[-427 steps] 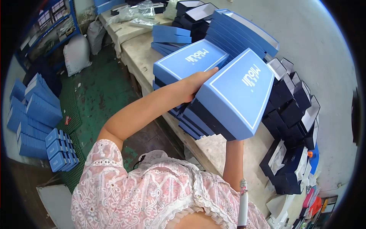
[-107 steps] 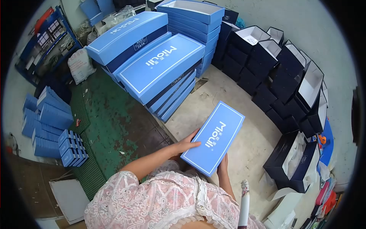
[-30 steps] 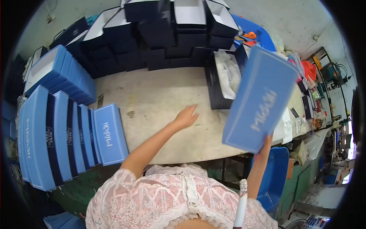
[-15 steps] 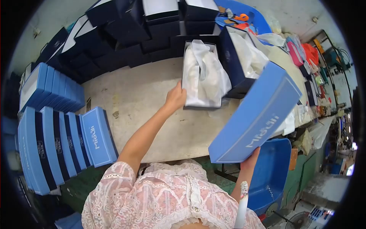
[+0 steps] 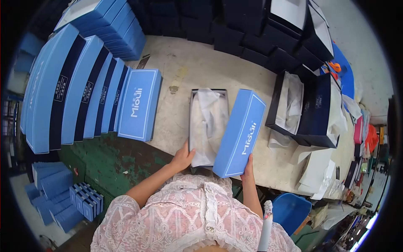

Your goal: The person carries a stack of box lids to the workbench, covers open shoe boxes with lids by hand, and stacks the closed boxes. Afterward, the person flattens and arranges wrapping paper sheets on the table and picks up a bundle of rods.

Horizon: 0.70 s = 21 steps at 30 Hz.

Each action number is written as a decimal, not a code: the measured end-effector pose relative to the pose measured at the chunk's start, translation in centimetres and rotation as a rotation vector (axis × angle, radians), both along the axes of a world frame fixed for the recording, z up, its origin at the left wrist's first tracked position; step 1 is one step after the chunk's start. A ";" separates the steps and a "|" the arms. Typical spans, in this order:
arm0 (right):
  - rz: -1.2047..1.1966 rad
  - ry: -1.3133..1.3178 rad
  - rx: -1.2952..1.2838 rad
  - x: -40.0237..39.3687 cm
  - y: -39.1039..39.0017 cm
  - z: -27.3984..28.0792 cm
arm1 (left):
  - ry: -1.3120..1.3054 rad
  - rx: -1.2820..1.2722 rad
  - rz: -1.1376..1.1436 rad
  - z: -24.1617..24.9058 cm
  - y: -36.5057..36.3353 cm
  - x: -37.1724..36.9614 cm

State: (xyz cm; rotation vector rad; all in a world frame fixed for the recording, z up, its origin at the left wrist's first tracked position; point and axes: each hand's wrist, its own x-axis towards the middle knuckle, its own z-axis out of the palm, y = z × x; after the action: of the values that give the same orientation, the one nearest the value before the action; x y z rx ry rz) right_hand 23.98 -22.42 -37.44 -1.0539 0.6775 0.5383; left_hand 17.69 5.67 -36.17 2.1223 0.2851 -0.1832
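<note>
My left hand (image 5: 183, 156) is closed on the near left side of a dark open box (image 5: 190, 126). White tissue paper (image 5: 206, 122) fills this box and hides whatever lies under it. My right hand (image 5: 248, 169) grips the lower end of a blue box lid (image 5: 242, 134) with white lettering on top. The lid is tilted beside the open box and overlaps its near right side in this view. Both sit close to the front edge of the worktable (image 5: 172, 54).
Closed blue boxes (image 5: 138, 105) stand in a row on the left, with a blue stack (image 5: 113, 29) behind. Dark boxes (image 5: 243, 33) line the back. Two tissue-filled boxes (image 5: 315, 109) stand right, near white papers (image 5: 315, 172). A blue tub (image 5: 291, 212) sits below the table.
The view has turned left. My left hand and a tissue-filled box are now nearer my body, away from the boxes at right. The blue lid has come in beside that box.
</note>
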 end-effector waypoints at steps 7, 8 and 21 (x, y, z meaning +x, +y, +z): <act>0.406 -0.333 -0.419 -0.6 3.3 2.4 | 0.025 -0.147 -0.029 -2.3 1.1 2.3; 0.403 -0.382 -0.477 -0.6 3.9 3.0 | 0.090 -0.383 0.138 -3.8 2.3 3.5; 0.229 -0.480 -0.596 0.2 7.5 1.7 | -0.085 -1.109 0.249 1.2 5.5 19.7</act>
State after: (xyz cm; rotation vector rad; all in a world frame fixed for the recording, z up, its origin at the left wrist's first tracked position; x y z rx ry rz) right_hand 24.19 -14.88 -35.71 -1.7643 0.2873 0.2556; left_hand 37.41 11.13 -34.93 0.9836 0.2972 -0.0696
